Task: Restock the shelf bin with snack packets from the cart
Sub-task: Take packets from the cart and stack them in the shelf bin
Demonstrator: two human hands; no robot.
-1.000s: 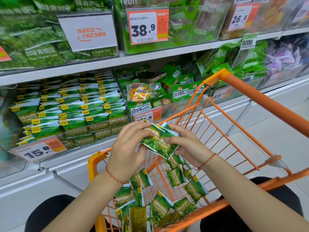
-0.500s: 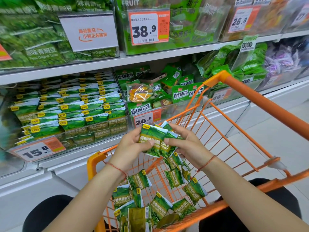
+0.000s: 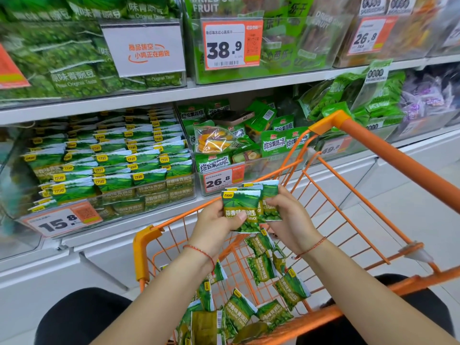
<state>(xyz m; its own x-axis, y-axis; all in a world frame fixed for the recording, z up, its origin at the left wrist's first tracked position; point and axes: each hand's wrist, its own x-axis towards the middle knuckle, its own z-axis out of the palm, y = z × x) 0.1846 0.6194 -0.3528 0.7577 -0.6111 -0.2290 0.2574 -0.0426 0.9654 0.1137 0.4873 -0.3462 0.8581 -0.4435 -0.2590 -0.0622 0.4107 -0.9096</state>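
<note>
A small stack of green pea snack packets (image 3: 245,204) is held upright above the orange cart (image 3: 388,155). My left hand (image 3: 215,226) grips the front packet by its lower left, thumb across its face. My right hand (image 3: 290,217) pinches the packets behind it from the right side. Several more green packets (image 3: 261,267) lie loose on the cart's wire floor below my hands. The clear shelf bin (image 3: 149,195) with the 15.8 price tag stands at the left, filled with neat rows of the same packets.
A neighbouring bin (image 3: 254,168) tagged 26.8 holds mixed green snack bags right behind the cart's front rim. Upper shelf bins carry tags 38.9 and 26.8. A bin tagged 49.8 sits behind the cart's far corner. White shelf base and pale floor lie below and right.
Both hands have turned the packets from a tilted bundle into an upright, squared stack, front label facing me, and lifted them slightly toward the shelf.
</note>
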